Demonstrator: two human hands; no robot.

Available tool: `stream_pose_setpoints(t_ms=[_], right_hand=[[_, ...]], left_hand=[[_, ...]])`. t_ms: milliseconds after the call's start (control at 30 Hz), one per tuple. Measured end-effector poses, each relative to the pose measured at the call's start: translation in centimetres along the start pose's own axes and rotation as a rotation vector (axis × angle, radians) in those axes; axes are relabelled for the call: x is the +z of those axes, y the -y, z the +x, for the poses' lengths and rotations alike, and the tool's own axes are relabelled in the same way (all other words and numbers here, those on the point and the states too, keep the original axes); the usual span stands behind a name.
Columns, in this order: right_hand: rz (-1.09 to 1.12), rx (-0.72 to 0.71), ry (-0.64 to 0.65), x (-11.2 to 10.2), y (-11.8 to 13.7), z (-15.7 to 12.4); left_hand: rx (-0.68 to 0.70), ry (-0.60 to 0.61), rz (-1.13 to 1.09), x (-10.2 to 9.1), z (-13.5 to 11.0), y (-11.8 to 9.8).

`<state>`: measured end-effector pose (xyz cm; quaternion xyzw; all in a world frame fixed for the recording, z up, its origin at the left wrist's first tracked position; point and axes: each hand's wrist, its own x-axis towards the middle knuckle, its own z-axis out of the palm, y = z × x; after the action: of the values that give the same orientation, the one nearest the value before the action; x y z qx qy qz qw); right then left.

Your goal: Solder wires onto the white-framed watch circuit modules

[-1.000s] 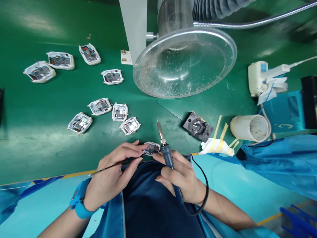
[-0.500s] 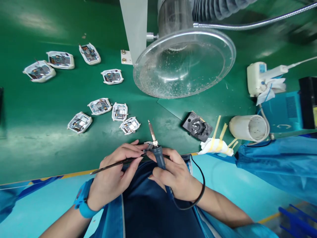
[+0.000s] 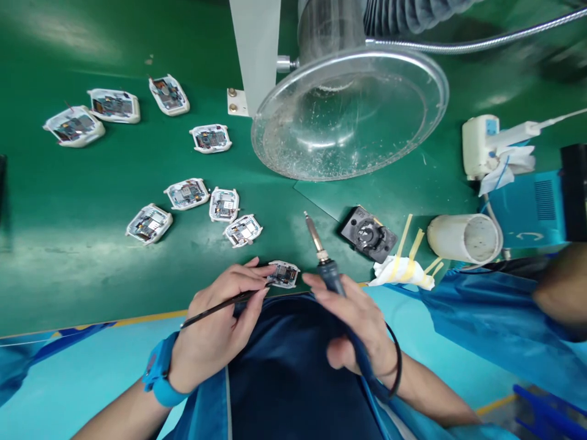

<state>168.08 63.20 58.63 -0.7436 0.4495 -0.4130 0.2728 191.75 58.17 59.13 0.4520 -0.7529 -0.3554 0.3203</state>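
My left hand [image 3: 219, 322] is closed in a pinch on a thin dark wire [image 3: 215, 306] that runs left over my wrist, and its fingertips touch a small white-framed circuit board [image 3: 284, 274] at the near table edge. My right hand [image 3: 356, 321] grips a soldering iron [image 3: 323, 259] by its dark handle. The iron's tip points up and away, to the right of the board and clear of it. The iron's black cable [image 3: 395, 360] loops round my right wrist.
Several more white-framed boards [image 3: 224, 205] lie on the green mat [image 3: 92, 244] to the left. A clear fume hood [image 3: 351, 113] hangs at the back. A black holder [image 3: 368, 233], taped tissue [image 3: 400, 269], a white cup [image 3: 464, 237] and another person's blue sleeve [image 3: 504, 305] are at right.
My right hand has lifted the soldering iron off the board and swung it to the right. The left hand keeps its pinch on the wire at the board.
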Motion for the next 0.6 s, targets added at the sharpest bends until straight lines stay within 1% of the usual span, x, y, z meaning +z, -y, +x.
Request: stream_pose_setpoints(t_ms=[133,200,233,367,500,533,600], right_hand=[[0.081,0.236,-0.134,-2.0,1.3,-0.6],[0.061,0.312,-0.172,-2.8,1.9,-0.7],[0.028,0.327,-0.181,-3.1,2.1,-0.6],[-0.106,0.247,-0.124,-3.6,2.7,0.1],[-0.092,0.262,-0.116,-3.3,3.1,1.4],[-0.095,0.259,-0.094,-3.3,3.2,1.6],[-0.127,0.246,0.000,-3.3,3.2,2.0]], left_hand=[[-0.005,0.022,0.010,-0.1,0.0,0.0],[-0.004,0.036,0.020,-0.2,0.0,0.0],[-0.003,0.040,0.027,-0.2,0.0,0.0],[0.009,0.056,0.054,-0.4,0.0,0.0],[0.007,0.051,0.055,-0.4,0.0,0.0],[0.009,0.048,0.053,-0.4,0.0,0.0],[0.023,0.057,0.053,-0.4,0.0,0.0]])
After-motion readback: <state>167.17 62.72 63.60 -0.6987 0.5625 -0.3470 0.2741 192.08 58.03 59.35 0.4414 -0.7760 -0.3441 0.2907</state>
